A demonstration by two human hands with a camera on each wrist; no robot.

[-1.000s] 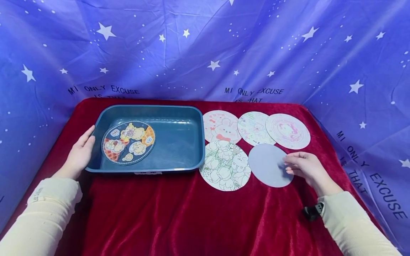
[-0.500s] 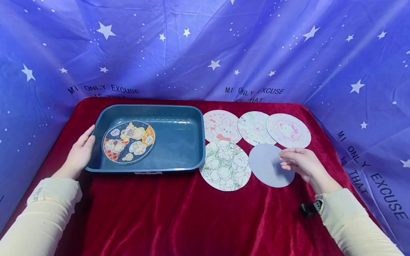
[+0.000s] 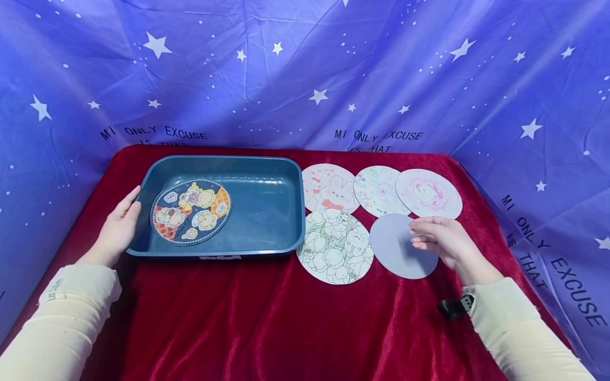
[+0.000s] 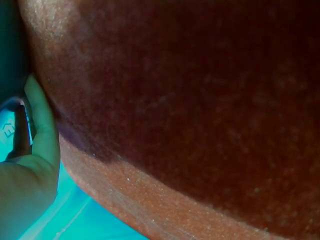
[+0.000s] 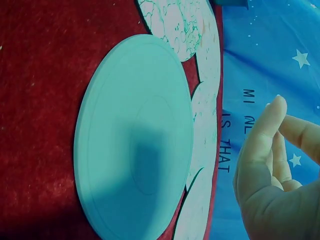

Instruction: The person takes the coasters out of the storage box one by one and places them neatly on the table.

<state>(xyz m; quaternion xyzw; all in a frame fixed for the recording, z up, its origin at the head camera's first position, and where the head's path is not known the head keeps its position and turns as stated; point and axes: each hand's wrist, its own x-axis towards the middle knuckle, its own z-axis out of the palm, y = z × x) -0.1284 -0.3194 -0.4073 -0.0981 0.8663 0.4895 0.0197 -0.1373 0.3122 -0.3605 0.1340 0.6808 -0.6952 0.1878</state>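
My left hand (image 3: 114, 230) rests against the outer left side of a dark teal rectangular tray (image 3: 257, 251), its fingers fairly straight. Inside the tray, towards its left, lies a dark round disc (image 3: 191, 212) printed with cartoon bears. On the right, my right hand (image 3: 450, 243) hovers over a plain grey disc (image 3: 395, 248), fingers loosely bent, with nothing visible between them. In the right wrist view this grey disc (image 5: 115, 110) lies flat, apart from the hand, with a shadow across it. Left of it is a disc with a green floral drawing (image 3: 335, 246).
Behind these lie a pink rabbit disc (image 3: 329, 185), a pale flowery disc (image 3: 380, 189) and a pink-patterned disc (image 3: 426, 193), the last two overlapping. Red velvet cloth (image 3: 267, 323) covers the table. A blue starry curtain (image 3: 267, 79) surrounds the table's back and sides.
My right hand has moved a little left and away from me above the grey disc. The left hand, tray and discs stay where they were.
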